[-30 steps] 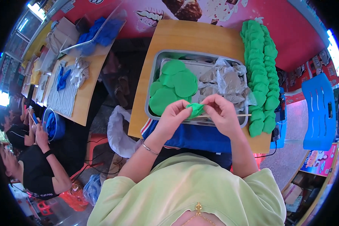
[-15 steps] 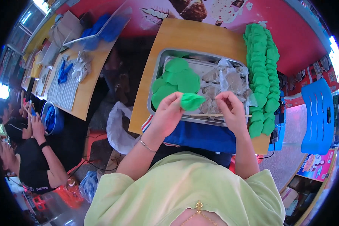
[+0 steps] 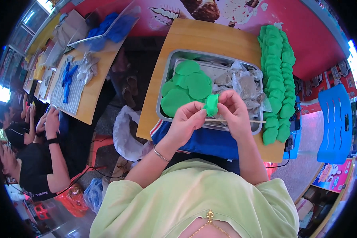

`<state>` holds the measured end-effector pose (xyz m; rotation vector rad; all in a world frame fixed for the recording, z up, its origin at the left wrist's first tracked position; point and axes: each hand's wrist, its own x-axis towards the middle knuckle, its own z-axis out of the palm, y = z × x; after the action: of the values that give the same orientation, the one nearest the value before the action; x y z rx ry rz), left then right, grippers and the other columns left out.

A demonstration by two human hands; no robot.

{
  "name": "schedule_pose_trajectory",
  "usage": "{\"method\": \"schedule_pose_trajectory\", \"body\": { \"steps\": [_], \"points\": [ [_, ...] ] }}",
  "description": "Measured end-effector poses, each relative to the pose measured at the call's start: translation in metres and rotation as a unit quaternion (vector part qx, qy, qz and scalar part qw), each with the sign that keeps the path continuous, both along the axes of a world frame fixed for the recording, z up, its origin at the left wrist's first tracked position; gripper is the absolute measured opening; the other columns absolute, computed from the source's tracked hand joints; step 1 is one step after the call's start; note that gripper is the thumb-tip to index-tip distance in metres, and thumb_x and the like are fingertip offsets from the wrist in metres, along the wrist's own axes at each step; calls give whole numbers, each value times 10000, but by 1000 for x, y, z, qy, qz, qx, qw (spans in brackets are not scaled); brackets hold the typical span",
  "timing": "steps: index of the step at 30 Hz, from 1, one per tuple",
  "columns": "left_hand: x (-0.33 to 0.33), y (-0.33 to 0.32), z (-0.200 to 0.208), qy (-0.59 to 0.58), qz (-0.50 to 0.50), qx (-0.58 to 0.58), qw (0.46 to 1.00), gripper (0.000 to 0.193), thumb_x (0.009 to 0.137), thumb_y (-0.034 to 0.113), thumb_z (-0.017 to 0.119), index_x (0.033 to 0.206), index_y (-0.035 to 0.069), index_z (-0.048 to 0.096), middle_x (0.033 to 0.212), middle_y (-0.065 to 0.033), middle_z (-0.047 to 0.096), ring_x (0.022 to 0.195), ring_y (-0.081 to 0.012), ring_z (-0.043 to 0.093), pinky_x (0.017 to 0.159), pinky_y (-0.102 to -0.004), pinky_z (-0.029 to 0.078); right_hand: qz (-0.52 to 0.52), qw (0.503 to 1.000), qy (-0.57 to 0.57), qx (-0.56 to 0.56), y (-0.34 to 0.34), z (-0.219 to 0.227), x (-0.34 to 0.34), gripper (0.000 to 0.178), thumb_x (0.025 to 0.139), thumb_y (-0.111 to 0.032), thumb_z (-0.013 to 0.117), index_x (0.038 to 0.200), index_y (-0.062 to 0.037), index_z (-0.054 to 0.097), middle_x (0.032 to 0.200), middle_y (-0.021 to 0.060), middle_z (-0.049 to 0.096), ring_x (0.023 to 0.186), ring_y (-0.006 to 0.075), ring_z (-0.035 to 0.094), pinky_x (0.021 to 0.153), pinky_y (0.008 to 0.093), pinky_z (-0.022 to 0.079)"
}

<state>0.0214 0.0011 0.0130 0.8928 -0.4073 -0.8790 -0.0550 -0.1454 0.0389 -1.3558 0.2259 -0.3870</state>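
Observation:
Both hands meet above the front of a metal tray (image 3: 168, 63) and pinch one folded green round wrapper (image 3: 212, 105). My left hand (image 3: 190, 119) grips its left edge between thumb and fingertips. The thumb and fingers of my right hand (image 3: 233, 109) press the right side. Whatever may be inside the wrapper cannot be seen. Several flat green discs (image 3: 176, 101) lie overlapping in the left of the tray. Grey-brown lumps in clear plastic (image 3: 246, 85) fill its right. A thin wooden stick (image 3: 254, 121) lies along the tray's front, partly behind my right hand.
Long rows of folded green pieces (image 3: 271, 85) line the wooden table's (image 3: 214, 35) right edge. Blue cloth (image 3: 196, 142) hangs at the front. A blue chair (image 3: 333, 123) stands to the right. At the left, a person (image 3: 37, 168) works beside another table (image 3: 89, 105).
My right hand has come left and closed on the green wrapper, which my left hand alone held. The wrapper has moved slightly right and is turned more upright.

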Motion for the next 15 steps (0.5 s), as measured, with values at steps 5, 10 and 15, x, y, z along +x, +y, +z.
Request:
{"method": "schedule_pose_trajectory", "body": {
  "steps": [5,10,15],
  "points": [
    [-7,4,-10,305,-111,-209,922,215,936,256,479,1024,63,514,675,52,455,490,-39,338,471,-187,274,27,999,21,3,-2,-3,2,142,841,17,574,920,-65,488,860,-31,508,778,33,496,669,175,408],
    [-7,1,-8,186,-116,-144,965,294,917,362,493,925,70,532,690,24,454,533,-57,352,507,-213,294,31,999,-16,-7,1,-1,-1,151,841,42,556,939,-55,494,859,-25,498,792,44,496,687,186,409],
    [-8,9,-4,235,-123,-131,955,259,917,319,510,901,61,529,718,4,499,577,-65,412,534,-207,330,55,996,-2,-64,4,4,-7,168,831,57,553,969,-37,537,874,-3,512,786,58,503,691,201,417]
  ]
}}
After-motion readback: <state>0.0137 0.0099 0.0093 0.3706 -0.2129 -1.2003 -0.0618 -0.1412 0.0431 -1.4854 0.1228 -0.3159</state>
